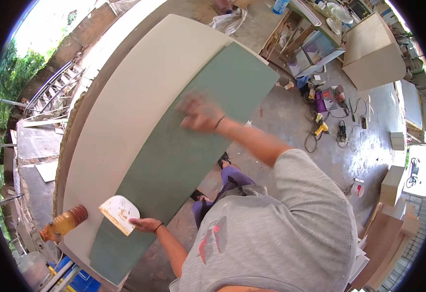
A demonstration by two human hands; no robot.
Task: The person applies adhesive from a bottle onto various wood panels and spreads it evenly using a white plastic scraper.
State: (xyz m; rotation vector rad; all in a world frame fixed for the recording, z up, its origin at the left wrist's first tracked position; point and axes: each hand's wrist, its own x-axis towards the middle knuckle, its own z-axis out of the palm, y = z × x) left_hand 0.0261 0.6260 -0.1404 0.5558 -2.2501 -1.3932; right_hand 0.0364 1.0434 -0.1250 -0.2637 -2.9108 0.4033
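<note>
My left hand (147, 224) grips a white plastic spreader (120, 213) by its edge. Yellow-brown residue streaks the spreader's face and lines its long edge. It is held over the near-left end of a green sheet (159, 165). My right hand (198, 114) is over the middle of that sheet, smeared by motion, so its fingers and anything in them cannot be made out. The green sheet lies on a larger cream panel (120, 92) with a curved far edge. Beside the spreader, an amber-brown bottle (66, 222) lies or leans at the panel's left corner.
Power tools including a yellow drill (321, 125) and cords lie on the concrete floor (291, 114) to the right. A wooden cabinet (374, 51) stands beyond them. A small white tub (357, 188) and stacked boards (378, 243) are at the right. A blue container (82, 282) sits below the panel's left corner.
</note>
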